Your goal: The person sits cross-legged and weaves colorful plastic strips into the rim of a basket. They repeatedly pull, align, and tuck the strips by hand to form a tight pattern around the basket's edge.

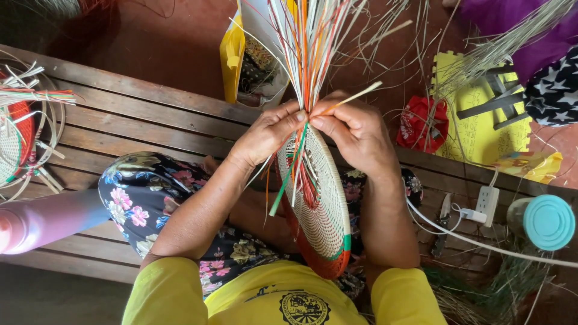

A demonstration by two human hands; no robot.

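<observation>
The person is holding a round, flat woven basket disc of cream straw with an orange and green rim (322,222) on edge over the lap, its long axis running from twelve to six o'clock. The left hand (268,135) is pinching the bundle of loose cream, orange and green straw strands (307,48) from nine o'clock; the right hand (355,132) is gripping them from three o'clock, equally near, fingertips almost touching at the disc's top edge.

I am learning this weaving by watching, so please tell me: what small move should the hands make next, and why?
Probably the right hand should tuck the pale strip it pinches into the rim of the round woven piece. The strip's end sticks out free, while the left hand pinches the bundle of loose coloured strips at the rim.
</observation>
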